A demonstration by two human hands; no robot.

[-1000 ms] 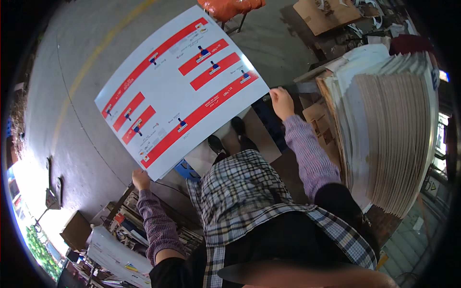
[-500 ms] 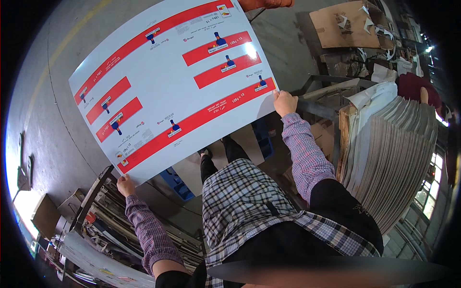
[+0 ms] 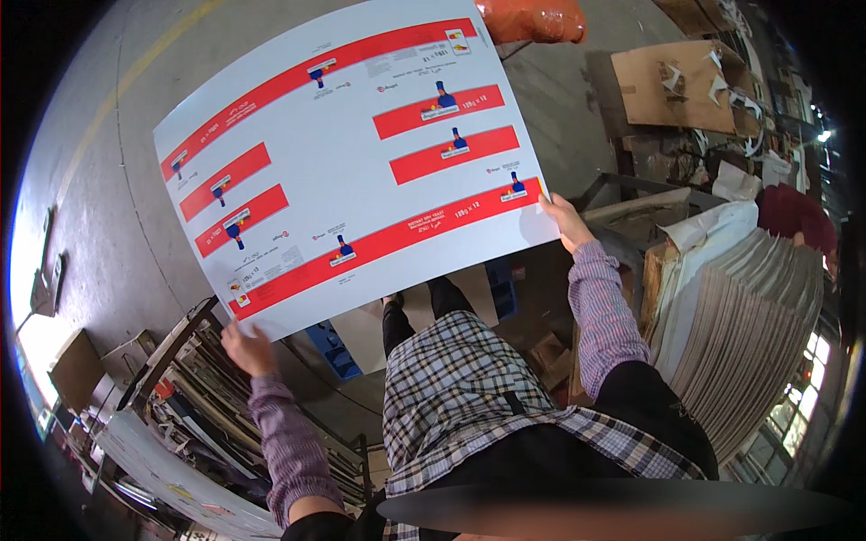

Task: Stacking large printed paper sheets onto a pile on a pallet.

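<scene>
A large white printed sheet (image 3: 329, 176) with red bands and small blue figures spreads out in front of me, slightly bowed and tilted. At its near left corner, my left hand (image 3: 248, 350) is closed on the edge; the fingers look a little blurred. My right hand (image 3: 568, 224) pinches the sheet's near right corner, thumb on top. The fingers beneath the sheet are hidden.
To my right stands a tall stack of grey-white sheets (image 3: 735, 311). A torn brown carton (image 3: 677, 90) and an orange wrapped object (image 3: 532, 20) lie farther off. At left is a rack of boards (image 3: 194, 397); a blue pallet (image 3: 332, 350) shows below the sheet.
The sheet and both hands have shifted right and slightly down in the picture. The surroundings have shifted too, and more of the orange object shows. Both hands stay at the sheet's corners.
</scene>
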